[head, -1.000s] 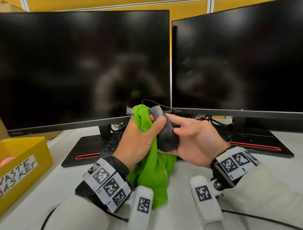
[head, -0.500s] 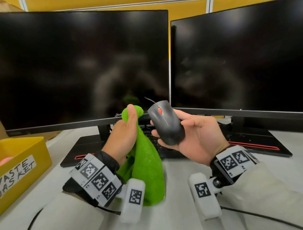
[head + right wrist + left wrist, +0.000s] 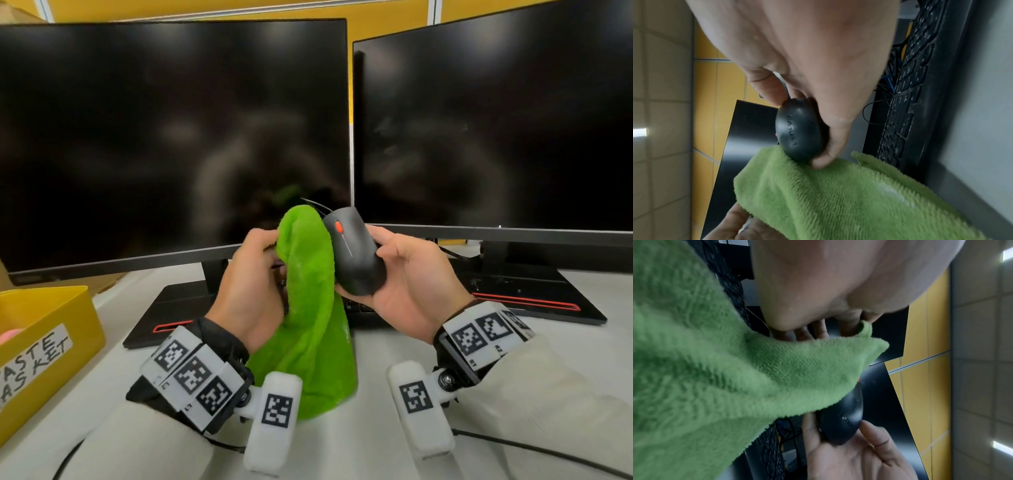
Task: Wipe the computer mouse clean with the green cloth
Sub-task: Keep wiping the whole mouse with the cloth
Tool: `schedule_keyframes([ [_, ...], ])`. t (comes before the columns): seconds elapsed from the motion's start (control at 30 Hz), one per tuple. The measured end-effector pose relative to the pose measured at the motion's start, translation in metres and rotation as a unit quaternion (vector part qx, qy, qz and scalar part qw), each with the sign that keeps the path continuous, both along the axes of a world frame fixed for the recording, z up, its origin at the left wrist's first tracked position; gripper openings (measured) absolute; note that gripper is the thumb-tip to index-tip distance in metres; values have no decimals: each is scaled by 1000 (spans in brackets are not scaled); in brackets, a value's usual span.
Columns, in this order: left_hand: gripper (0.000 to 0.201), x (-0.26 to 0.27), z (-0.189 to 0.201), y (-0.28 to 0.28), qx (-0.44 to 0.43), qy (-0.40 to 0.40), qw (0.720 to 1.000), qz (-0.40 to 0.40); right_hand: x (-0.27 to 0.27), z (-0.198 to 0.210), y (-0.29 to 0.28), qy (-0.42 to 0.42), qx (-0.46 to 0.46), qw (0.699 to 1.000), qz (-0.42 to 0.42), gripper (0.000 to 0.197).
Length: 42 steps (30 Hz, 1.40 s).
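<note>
My right hand (image 3: 400, 274) grips a black computer mouse (image 3: 352, 253) with a red scroll wheel, lifted above the desk in front of the monitors. My left hand (image 3: 253, 284) holds the green cloth (image 3: 308, 301) bunched upright, and the cloth presses against the mouse's left side. The cloth's lower end hangs down to the desk. In the left wrist view the green cloth (image 3: 735, 369) covers the front of the mouse (image 3: 844, 420). In the right wrist view thumb and fingers pinch the mouse (image 3: 799, 131) just above the cloth (image 3: 838, 194).
Two dark monitors (image 3: 171, 137) (image 3: 496, 130) stand close behind the hands. A black keyboard (image 3: 906, 91) lies under them on the white desk (image 3: 342, 452). A yellow waste basket (image 3: 44, 332) sits at the left edge. A cable (image 3: 531, 448) crosses the desk at lower right.
The hands parted half a second ago, the cloth off the mouse. Now the left hand has brought the cloth back against the mouse's left side, with the mouse still held up.
</note>
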<state>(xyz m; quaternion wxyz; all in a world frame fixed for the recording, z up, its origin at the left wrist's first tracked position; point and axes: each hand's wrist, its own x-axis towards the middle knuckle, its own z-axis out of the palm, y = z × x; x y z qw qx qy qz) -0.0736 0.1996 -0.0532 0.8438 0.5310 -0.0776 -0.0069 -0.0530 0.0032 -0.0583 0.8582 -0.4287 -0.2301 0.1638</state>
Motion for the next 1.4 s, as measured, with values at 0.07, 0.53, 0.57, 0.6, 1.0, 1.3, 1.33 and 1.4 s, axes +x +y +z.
schedule_keyframes([
  [0.07, 29, -6, 2, 0, -34, -19, 998, -41, 0, 0, 2, -1, 10, 1000, 2, 62],
  [0.53, 13, 0, -19, -15, 109, -205, 967, 104, -9, 5, 14, -51, -72, 994, -66, 53],
  [0.57, 11, 2, -19, -15, 128, -227, 957, 127, -9, 5, 13, -58, -84, 992, -75, 50],
  [0.6, 13, 3, -20, -14, 147, -241, 948, 145, -9, 5, 12, -68, -98, 989, -85, 47],
  [1.0, 9, 2, -13, -12, 151, -209, 941, 221, -9, 1, 11, -99, -129, 981, -102, 44],
  [1.3, 69, 2, -18, -15, 220, -234, 936, 143, -3, -3, 15, -135, -172, 958, -183, 43],
  [1.33, 66, 1, -18, -14, 213, -242, 936, 144, -3, -3, 13, -130, -167, 962, -174, 43],
  [1.4, 51, -2, -16, -13, 194, -257, 935, 149, -4, 0, 11, -125, -155, 969, -149, 44],
])
